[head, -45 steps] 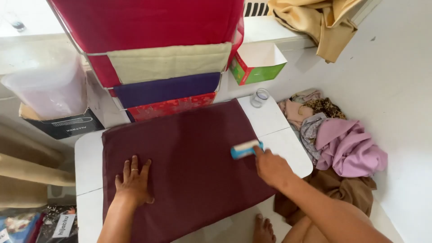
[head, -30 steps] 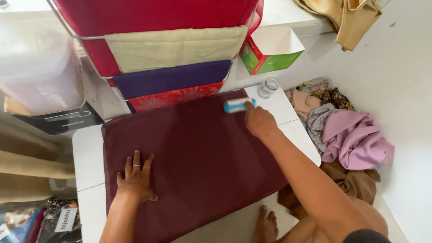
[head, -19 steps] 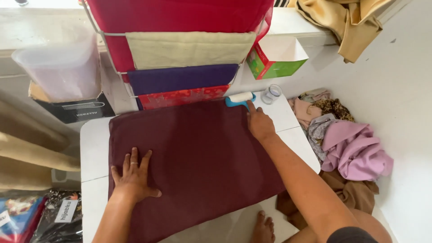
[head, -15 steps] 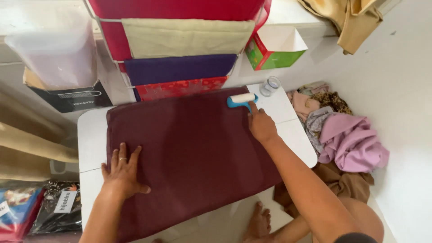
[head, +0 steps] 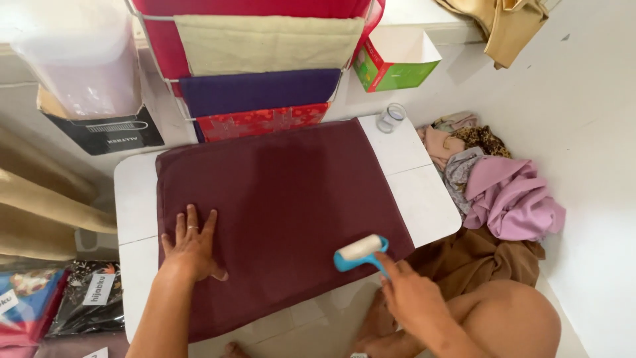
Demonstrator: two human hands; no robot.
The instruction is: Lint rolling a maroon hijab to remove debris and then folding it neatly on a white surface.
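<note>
A white worktop (head: 424, 199) carries a maroon cloth (head: 278, 199), spread flat over most of its surface, with its near edge hanging over the worktop's front. Beyond the cloth, on the side away from both hands, a rack holds folded fabrics (head: 262, 66) in red, cream and purple. A pile of pink and patterned clothes (head: 503, 192) lies on the floor, well to the outer side of the right hand.

The left hand (head: 192, 245) lies flat on the cloth with the palm down and the fingers spread, gripping nothing. A ring sits on one finger. The cloth extends from under this hand across to the right hand.

The right hand (head: 411, 292) is clenched around the handle of a lint roller (head: 361, 252) with a blue frame and a white roll. The roll sits just ahead of the fingertips, toward the left hand, and touches the cloth near its near right corner. The hand itself is off the worktop's front edge, on the person's side of the roller.

A small clear glass jar (head: 391, 117) stands on the far right corner of the worktop, well beyond the right hand and just beside the cloth's far edge.
</note>
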